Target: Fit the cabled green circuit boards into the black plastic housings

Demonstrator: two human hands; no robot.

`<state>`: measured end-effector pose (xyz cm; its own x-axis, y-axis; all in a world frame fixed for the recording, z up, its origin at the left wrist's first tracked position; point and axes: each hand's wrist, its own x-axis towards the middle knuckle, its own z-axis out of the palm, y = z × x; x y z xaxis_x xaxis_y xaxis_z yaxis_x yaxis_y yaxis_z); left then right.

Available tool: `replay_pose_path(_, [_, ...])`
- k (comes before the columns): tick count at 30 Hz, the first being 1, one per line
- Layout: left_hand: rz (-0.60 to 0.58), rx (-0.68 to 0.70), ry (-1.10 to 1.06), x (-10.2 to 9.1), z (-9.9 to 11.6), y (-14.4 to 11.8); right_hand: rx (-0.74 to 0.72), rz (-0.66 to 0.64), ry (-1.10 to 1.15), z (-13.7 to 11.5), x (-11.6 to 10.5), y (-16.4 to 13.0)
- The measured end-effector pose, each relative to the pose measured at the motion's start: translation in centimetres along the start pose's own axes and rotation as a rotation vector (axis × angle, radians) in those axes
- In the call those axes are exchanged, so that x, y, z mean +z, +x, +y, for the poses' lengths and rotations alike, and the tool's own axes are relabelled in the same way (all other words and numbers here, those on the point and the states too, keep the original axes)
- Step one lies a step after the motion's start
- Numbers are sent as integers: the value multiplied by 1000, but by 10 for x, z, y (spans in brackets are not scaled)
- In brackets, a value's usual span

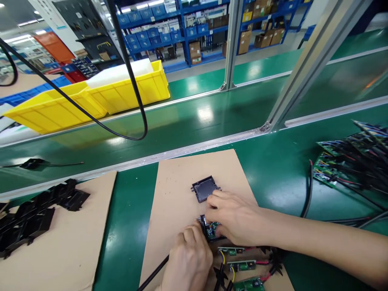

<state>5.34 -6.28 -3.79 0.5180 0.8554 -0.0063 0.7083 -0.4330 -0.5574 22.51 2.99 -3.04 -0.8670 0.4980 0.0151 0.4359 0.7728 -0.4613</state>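
Observation:
A small green circuit board [212,229] sits in a black plastic case [205,227] on a cardboard sheet. My right hand [232,214] bends over it from the right, thumb and fingers closed on the board; its fingertips are partly hidden. At the case's left side, my left hand [190,254] is curled shut around a black cable [154,273], which runs out toward the lower left. Just beyond the right hand lies a second black case piece [205,188], hollow side up. Several more circuit boards [242,265] with red and yellow wires lie below the right forearm.
Several black case parts [39,216] rest on the left cardboard sheet [72,242]. At the right is a pile of wired circuit boards [351,161]. A metal post [300,72] rises behind the bench edge. Yellow bins [130,91] stand beyond, and a black cable [138,97] hangs in front.

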Motion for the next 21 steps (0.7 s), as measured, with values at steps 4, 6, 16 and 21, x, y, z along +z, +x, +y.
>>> replay_pose_path(4, [56,-21,-91,6,-2,-4,-72,26,-197,-21,0,0])
replay_pose_path(6, [87,16,-154,9,-4,-6,-109,21,-261,-33,0,1])
replay_pose_path(16, [157,64,-255,18,-7,-12,-90,-56,-342,-48,10,9])
replay_pose_path(21, [176,116,-250,20,-13,-12,-85,-103,-275,-50,8,13])
